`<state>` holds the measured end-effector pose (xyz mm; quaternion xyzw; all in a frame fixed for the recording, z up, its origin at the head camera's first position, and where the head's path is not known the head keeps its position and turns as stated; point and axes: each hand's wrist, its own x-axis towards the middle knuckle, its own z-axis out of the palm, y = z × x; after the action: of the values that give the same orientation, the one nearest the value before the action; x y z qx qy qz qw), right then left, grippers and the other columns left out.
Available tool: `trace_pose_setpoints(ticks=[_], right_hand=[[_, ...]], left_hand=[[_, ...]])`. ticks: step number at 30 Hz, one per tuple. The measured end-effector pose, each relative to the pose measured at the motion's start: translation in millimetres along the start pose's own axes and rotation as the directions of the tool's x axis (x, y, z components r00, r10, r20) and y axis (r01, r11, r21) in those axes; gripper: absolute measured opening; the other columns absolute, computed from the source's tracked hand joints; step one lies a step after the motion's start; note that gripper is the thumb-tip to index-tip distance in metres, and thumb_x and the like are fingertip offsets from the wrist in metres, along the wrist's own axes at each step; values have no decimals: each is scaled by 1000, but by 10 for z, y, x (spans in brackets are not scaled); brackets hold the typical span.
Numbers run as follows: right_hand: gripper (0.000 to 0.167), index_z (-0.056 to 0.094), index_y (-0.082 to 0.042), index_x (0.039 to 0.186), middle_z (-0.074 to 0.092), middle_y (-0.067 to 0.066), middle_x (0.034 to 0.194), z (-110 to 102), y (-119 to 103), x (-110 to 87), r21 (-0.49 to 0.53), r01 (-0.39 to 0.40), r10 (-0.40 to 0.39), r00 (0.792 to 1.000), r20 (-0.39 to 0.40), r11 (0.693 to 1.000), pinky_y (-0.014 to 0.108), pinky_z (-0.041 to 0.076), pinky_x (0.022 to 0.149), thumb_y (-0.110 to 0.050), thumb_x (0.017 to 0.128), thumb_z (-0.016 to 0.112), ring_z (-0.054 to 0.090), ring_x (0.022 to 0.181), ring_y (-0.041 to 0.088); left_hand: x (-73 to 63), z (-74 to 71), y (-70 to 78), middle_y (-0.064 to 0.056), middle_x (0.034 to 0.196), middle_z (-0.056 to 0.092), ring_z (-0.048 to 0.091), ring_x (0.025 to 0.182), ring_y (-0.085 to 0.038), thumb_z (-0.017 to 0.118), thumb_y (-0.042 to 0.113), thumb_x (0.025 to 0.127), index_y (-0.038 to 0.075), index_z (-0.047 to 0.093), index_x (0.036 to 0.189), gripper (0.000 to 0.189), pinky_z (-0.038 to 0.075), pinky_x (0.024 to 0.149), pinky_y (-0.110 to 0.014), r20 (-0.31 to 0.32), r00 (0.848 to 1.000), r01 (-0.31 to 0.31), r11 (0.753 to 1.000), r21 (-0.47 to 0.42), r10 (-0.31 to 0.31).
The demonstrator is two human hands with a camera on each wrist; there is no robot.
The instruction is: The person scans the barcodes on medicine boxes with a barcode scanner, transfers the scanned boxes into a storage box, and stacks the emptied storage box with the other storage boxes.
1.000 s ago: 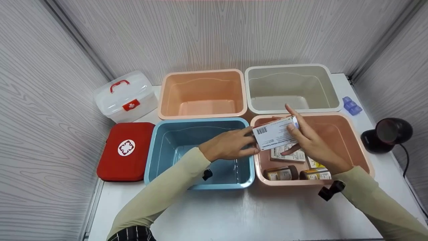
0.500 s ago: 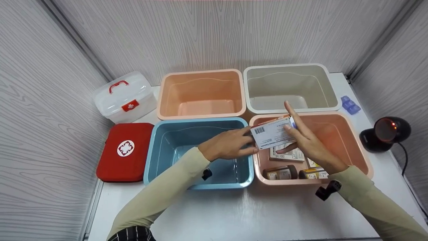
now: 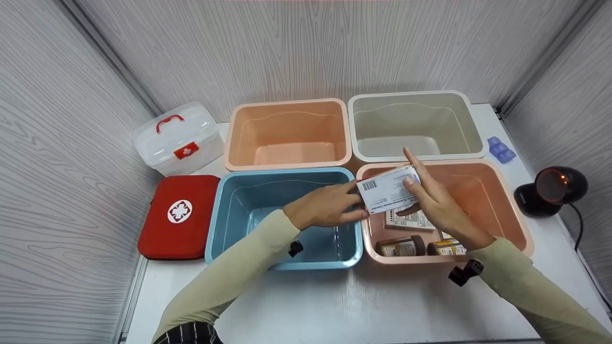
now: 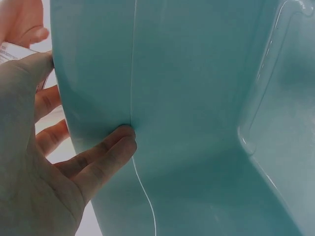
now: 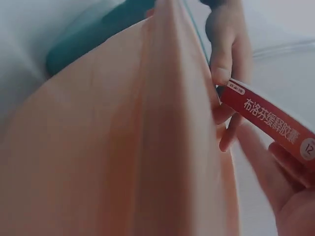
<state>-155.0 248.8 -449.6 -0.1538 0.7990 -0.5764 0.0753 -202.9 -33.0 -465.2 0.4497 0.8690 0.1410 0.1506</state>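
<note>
A white and red medicine box (image 3: 387, 189) is held above the left rim of the front peach bin (image 3: 507, 205). My right hand (image 3: 442, 205) grips its right end, thumb on the white printed face and index finger stretched out past it. At the other end, the thumb and fingers of my left hand (image 3: 330, 205) pinch the box. The right wrist view shows the box's red side (image 5: 270, 120) with Chinese lettering. In the left wrist view, two left fingertips (image 4: 125, 137) overlap the inner wall of the blue bin (image 4: 197, 98).
Inside the front peach bin lie another box (image 3: 411, 220) and brown bottles (image 3: 400, 247). Behind stand a second peach bin (image 3: 289, 167) and a grey bin (image 3: 420, 158). Red case (image 3: 162, 229) and clear first-aid box (image 3: 177, 138) sit left; purple pill case (image 3: 501, 149) and black device (image 3: 554, 191) right.
The medicine box and my right hand have shifted slightly left, and the box has turned a little. My left hand has barely moved. A red light has come on in the black device.
</note>
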Motion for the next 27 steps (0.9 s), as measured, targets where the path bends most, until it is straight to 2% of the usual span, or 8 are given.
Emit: trace_pose_setpoints(ticks=[3, 5, 8, 10, 15, 19, 23, 27], right_hand=[[76, 0, -31, 176, 61, 27, 150, -23, -17, -14, -292, 25, -32, 999, -21, 956, 52, 63, 100, -26, 118, 48, 72, 123, 34], [81, -7, -28, 176, 56, 28, 155, -41, -31, -28, -331, 35, -37, 999, 2, 943, 53, 63, 99, -21, 117, 48, 69, 129, 41], [83, -15, -33, 173, 47, 32, 162, -52, -48, -58, -207, 22, -9, 998, 61, 978, 48, 67, 92, -17, 118, 44, 66, 134, 45], [83, -16, -36, 173, 54, 33, 151, -34, -59, -71, -57, 10, -5, 996, 90, 998, 43, 69, 73, -15, 118, 43, 76, 115, 41], [73, 5, -24, 177, 47, 25, 152, 68, -54, -46, 122, 70, -72, 997, 12, 990, 39, 69, 84, -10, 117, 45, 75, 115, 23], [71, 17, -18, 176, 49, 19, 160, 137, -56, -34, -31, 140, -141, 988, -56, 990, 26, 64, 92, -6, 115, 50, 69, 125, 24], [79, 6, -21, 177, 54, 21, 156, 154, -68, -15, -286, 165, -185, 982, -44, 944, 18, 57, 92, -11, 114, 54, 68, 123, 29], [82, 6, -18, 176, 56, 23, 147, 130, -83, -33, -333, 184, -209, 977, -42, 925, 19, 57, 90, -6, 113, 56, 67, 116, 22]], left_hand=[[4, 3, 1, -11, 172, 41, 60, 140, -26, 49, 52, 115, 20, 61, 155, 53, 54, 116, -49, 1, 1000, 2, 1000, 2, -2], [5, 7, 1, -11, 171, 42, 61, 137, -26, 48, 53, 115, 19, 62, 154, 53, 54, 115, -48, 1, 1000, 3, 1000, 4, -3], [8, 11, 0, -10, 171, 42, 61, 136, -25, 48, 54, 115, 18, 63, 153, 54, 55, 114, -48, 2, 1000, 8, 1000, 1, -8], [14, 13, 3, -9, 171, 42, 61, 136, -25, 48, 54, 114, 18, 63, 153, 55, 55, 115, -48, 4, 1000, 18, 1000, -9, -18], [29, 18, 15, -11, 172, 43, 60, 140, -27, 49, 55, 114, 19, 61, 156, 56, 53, 117, -49, 11, 999, 34, 999, -27, -34], [45, 17, 22, -9, 166, 51, 62, 136, -24, 49, 56, 113, 19, 61, 156, 57, 54, 118, -48, 12, 999, 35, 999, -38, -35], [43, 14, 13, -8, 160, 56, 63, 134, -23, 49, 58, 113, 19, 65, 153, 58, 55, 116, -47, 13, 999, 48, 998, -45, -47], [30, 19, -2, -8, 164, 52, 62, 137, -23, 50, 57, 113, 21, 57, 159, 60, 54, 117, -48, 8, 999, 36, 999, -36, -35]])
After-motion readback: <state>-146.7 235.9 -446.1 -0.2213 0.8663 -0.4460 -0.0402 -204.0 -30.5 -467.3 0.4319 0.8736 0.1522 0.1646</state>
